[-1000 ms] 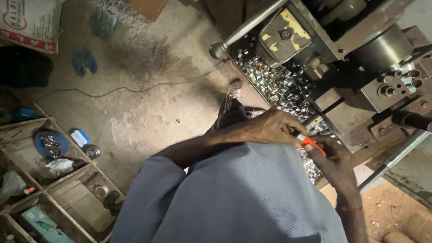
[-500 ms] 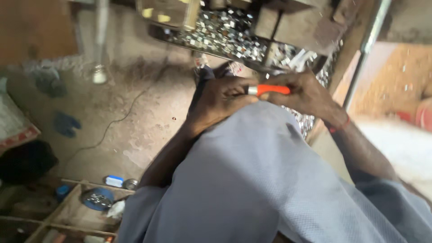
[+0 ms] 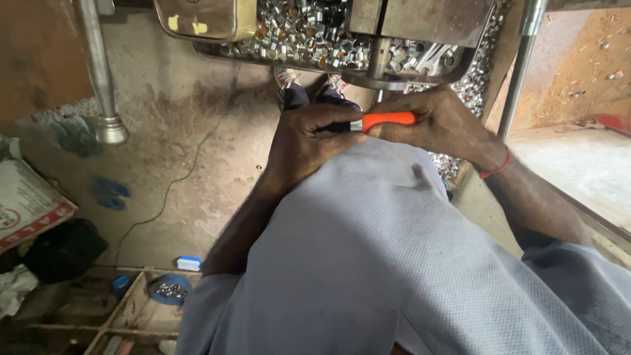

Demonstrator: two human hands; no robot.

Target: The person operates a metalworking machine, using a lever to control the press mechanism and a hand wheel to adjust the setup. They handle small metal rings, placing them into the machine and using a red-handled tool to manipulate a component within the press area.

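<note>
Head view, right hand [image 3: 447, 121] fingers closed on orange-handled tool [image 3: 388, 120], left hand [image 3: 305, 141] gripping its tip, tray [image 3: 217, 51] edge close above.

Tray [image 3: 217, 51] of metal rings crowds above; floor [image 3: 171, 138] leftward seems open.

A metal tray [image 3: 217, 50] at the top edge holds a heap of small shiny metal rings [image 3: 309, 33]. Below it, the bare concrete floor [image 3: 177, 144] carries a thin cable [image 3: 190, 174], a printed sack [image 3: 26, 204] at its left edge, and a wooden compartment box [image 3: 125, 309] at the lower left corner.
</note>
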